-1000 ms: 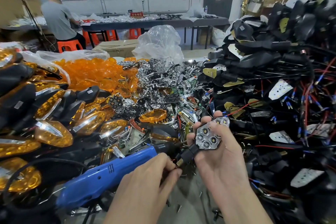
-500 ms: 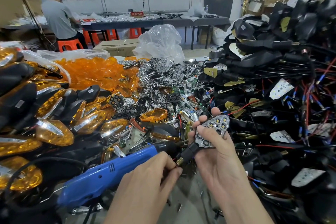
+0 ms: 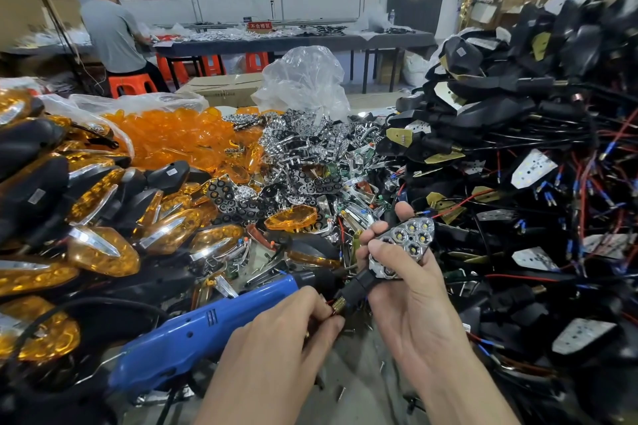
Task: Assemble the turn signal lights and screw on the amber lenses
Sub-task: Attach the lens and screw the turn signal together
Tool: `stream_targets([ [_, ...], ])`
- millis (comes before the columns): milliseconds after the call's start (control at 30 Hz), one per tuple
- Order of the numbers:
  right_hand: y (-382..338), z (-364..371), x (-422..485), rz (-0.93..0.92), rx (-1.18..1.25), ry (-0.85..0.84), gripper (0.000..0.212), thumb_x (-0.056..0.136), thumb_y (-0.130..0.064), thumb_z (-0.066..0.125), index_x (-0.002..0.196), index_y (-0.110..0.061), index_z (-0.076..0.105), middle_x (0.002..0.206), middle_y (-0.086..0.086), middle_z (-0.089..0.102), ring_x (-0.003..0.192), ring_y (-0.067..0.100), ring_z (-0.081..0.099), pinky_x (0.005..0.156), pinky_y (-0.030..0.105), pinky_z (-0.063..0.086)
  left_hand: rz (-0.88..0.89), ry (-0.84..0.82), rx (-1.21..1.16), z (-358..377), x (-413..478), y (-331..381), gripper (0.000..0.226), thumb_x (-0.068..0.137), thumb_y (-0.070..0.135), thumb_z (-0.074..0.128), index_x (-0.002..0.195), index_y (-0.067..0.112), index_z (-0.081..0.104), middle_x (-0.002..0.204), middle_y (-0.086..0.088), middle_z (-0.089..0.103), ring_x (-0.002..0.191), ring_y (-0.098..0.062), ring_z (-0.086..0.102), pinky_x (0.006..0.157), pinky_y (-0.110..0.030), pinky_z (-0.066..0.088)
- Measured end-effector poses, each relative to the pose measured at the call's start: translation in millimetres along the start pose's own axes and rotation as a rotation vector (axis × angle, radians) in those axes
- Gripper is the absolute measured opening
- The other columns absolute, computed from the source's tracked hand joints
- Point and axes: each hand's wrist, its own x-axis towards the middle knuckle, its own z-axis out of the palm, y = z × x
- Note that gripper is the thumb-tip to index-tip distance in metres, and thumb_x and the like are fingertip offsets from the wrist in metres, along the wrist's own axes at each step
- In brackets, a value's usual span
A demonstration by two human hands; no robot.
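Observation:
My right hand [image 3: 411, 307] grips a turn signal light [image 3: 402, 247] with a chrome reflector and several small LEDs facing up; its black stem [image 3: 362, 286] points down-left. The fingers of my left hand [image 3: 276, 342] pinch the threaded brass end of that stem [image 3: 339, 304]. A blue electric screwdriver [image 3: 207, 324] lies on the table just left of my left hand, untouched. One loose amber lens [image 3: 291, 217] rests on the parts pile above the screwdriver tip.
Finished amber-lensed lights [image 3: 96, 248] are stacked at left, with a bag of amber lenses [image 3: 172, 138] behind them. Chrome reflectors [image 3: 303, 148] fill the middle. Black housings with wires [image 3: 518, 155] are piled high at right. A person [image 3: 110, 34] sits at a far table.
My right hand has tilted the light, so its LED face has turned up and to the right. My left hand stays at the stem end.

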Motion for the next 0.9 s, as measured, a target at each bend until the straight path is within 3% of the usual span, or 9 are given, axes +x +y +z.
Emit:
stream_targets([
  [100,0.1,0.7,0.7,-0.004,-0.006,0.008,0.056,0.067,0.01,0.067,0.114,-0.021,0.064,0.089,0.005,0.065,0.078,0.016,0.064,0.069,0.024,0.056,0.011,0.018,-0.004,0.1,-0.5,-1.4,0.018,0.089,0.061,0.05,0.092,0.048,0.038,0.108,0.053,0.031,0.099,0.019,0.041,0.067,-0.015,0.044],
  [200,-0.7,-0.1,1.2,-0.004,-0.002,0.005,0.057,0.068,0.01,0.067,0.116,-0.021,0.064,0.091,0.006,0.064,0.08,0.016,0.064,0.071,0.025,0.056,0.012,0.049,-0.031,1.6,-1.2,-4.0,0.018,0.089,0.061,0.051,0.09,0.046,0.04,0.096,0.042,0.049,0.097,0.018,0.044,0.072,-0.015,0.046],
  [300,-1.4,-1.1,0.7,-0.007,0.001,0.005,0.056,0.07,0.011,0.065,0.118,-0.02,0.063,0.091,0.006,0.064,0.08,0.017,0.064,0.072,0.025,0.056,0.0,0.046,-0.022,1.7,-1.7,-3.9,0.019,0.09,0.061,0.05,0.087,0.043,0.043,0.087,0.036,0.054,0.095,0.018,0.045,0.07,-0.013,0.045],
  [400,-1.0,-0.8,0.5,-0.009,0.007,0.007,0.055,0.07,0.01,0.065,0.115,-0.021,0.065,0.09,0.005,0.064,0.079,0.016,0.064,0.071,0.025,0.056,-0.006,0.019,0.0,0.8,-0.9,-1.6,0.018,0.09,0.062,0.049,0.087,0.045,0.041,0.092,0.042,0.05,0.094,0.022,0.042,0.063,-0.014,0.041],
  [500,-0.8,0.1,0.4,-0.01,0.004,0.011,0.052,0.07,0.009,0.064,0.111,-0.022,0.066,0.089,0.005,0.065,0.079,0.016,0.064,0.071,0.024,0.056,-0.009,-0.004,0.018,-1.1,-1.1,1.0,0.017,0.09,0.062,0.048,0.09,0.047,0.039,0.106,0.058,0.027,0.094,0.023,0.04,0.06,-0.016,0.038],
  [667,-1.9,0.0,-1.3,-0.012,-0.001,0.002,0.053,0.071,0.009,0.065,0.114,-0.022,0.065,0.091,0.005,0.064,0.08,0.016,0.064,0.072,0.025,0.056,-0.015,0.021,-0.016,1.1,-1.6,-3.2,0.016,0.089,0.062,0.05,0.091,0.05,0.039,0.096,0.042,0.049,0.095,0.017,0.044,0.064,-0.015,0.041],
  [900,-3.6,-0.1,-1.2,-0.002,0.006,-0.021,0.051,0.071,0.008,0.065,0.113,-0.021,0.063,0.091,0.005,0.064,0.08,0.016,0.064,0.073,0.026,0.056,-0.001,0.005,-0.015,-0.1,-1.4,-1.5,0.018,0.089,0.061,0.049,0.095,0.053,0.035,0.109,0.053,0.032,0.097,0.017,0.043,0.062,-0.015,0.041],
])
